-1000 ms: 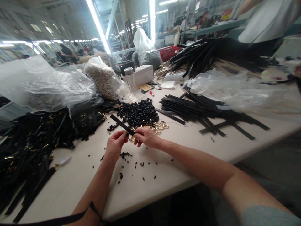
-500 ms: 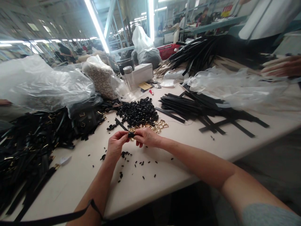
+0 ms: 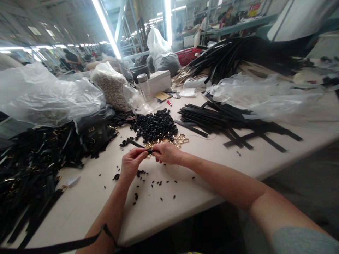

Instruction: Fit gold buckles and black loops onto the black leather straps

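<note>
While left hand [image 3: 131, 161] and right hand [image 3: 170, 153] pinch one black strap [image 3: 135, 143] between their fingertips, just before the loops [image 3: 153, 125] and buckles [image 3: 182, 138], that piece seems unfinished; loose strips [image 3: 200, 117] (a sizeable pile) remain; buckled straps [image 3: 66, 150], heaped leftward, look done.

Between the left hand [image 3: 134, 160] and the right hand [image 3: 168, 153] was a strip [image 3: 134, 143], with buckles [image 3: 182, 138] and a loop pile [image 3: 155, 125] behind it and tiny pieces [image 3: 159, 182] scattered toward the near edge of the desk [image 3: 202, 150]. A strap heap [image 3: 39, 151] lay left, a strip stack [image 3: 201, 118] right. Behind the loop pile, a bottle [image 3: 143, 88] stood before a box [image 3: 162, 82].
</note>
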The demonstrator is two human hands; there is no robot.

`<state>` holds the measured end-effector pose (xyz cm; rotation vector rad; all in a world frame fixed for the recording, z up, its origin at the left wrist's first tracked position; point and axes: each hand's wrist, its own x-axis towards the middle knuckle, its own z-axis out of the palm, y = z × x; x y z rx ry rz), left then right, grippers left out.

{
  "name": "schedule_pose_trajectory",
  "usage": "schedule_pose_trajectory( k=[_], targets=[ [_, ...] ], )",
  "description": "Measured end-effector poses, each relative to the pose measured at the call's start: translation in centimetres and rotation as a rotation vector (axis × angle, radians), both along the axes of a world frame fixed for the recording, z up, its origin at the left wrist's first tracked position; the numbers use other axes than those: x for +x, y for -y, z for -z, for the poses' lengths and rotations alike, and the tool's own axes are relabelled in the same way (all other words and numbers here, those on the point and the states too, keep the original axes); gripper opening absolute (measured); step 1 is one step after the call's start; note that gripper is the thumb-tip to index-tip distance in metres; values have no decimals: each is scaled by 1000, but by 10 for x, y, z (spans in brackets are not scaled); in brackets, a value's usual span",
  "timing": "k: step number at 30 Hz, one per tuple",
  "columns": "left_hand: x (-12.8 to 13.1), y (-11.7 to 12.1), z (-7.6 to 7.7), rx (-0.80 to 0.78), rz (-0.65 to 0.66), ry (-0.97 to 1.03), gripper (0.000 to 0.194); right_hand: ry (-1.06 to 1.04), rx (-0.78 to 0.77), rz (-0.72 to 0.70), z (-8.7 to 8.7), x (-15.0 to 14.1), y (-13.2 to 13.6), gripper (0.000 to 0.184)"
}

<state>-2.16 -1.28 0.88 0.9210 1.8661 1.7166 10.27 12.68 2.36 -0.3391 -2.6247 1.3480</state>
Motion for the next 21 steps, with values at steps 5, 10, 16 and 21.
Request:
schedule_pose_trajectory(
  k=[5, 10, 16, 21],
  targets=[
    [3, 0, -1, 48, 10, -188, 18, -10, 2, -5, 3, -1, 0, 14],
    [1, 2, -3, 23, 5, -234, 16, -15, 81, 7, 0, 1, 2, 14],
    [7, 0, 0, 5, 68, -123, 19, 29, 88, 55, -1, 0, 5, 17],
    [8, 0, 1, 7, 42, -74, 23, -9, 43, 34, 1, 0, 4, 15]
  ],
)
